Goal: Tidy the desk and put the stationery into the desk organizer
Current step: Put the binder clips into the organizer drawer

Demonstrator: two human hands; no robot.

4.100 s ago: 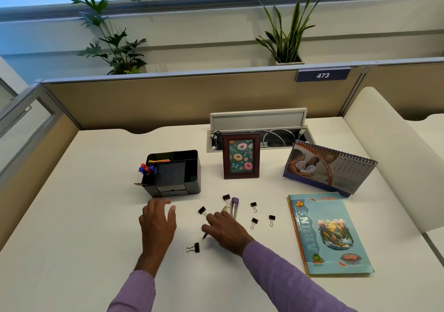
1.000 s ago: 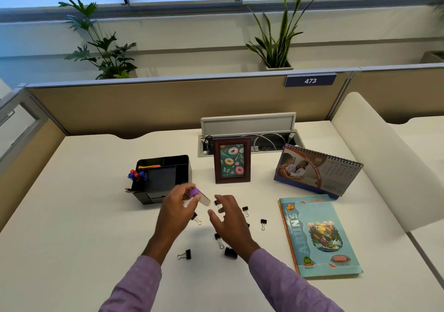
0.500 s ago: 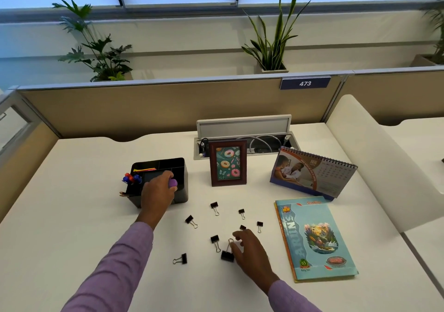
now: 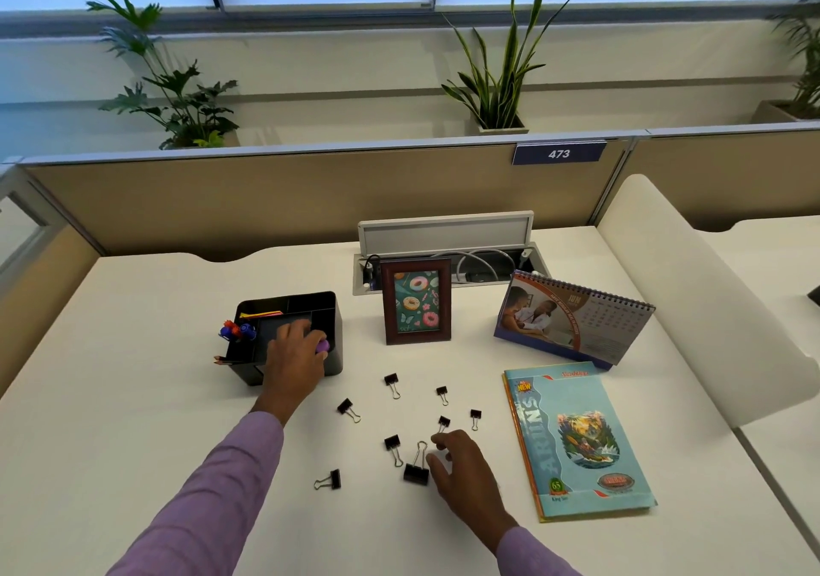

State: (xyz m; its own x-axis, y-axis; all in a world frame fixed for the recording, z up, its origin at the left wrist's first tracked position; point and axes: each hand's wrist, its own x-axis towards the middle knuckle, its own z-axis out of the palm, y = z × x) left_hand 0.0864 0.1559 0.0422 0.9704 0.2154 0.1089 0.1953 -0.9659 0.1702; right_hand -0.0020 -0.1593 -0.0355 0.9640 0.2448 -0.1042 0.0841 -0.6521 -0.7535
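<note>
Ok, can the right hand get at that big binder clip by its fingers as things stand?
Probably yes. The right hand rests on the desk with its fingers right beside the big binder clip, and nothing lies between them. The smaller clips sit apart.

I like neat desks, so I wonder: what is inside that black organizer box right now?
The desk organizer shows red and blue pen caps at its left, and yellow and pink paper at the back. The left hand, holding a purple-capped item, covers the front compartments.
</note>
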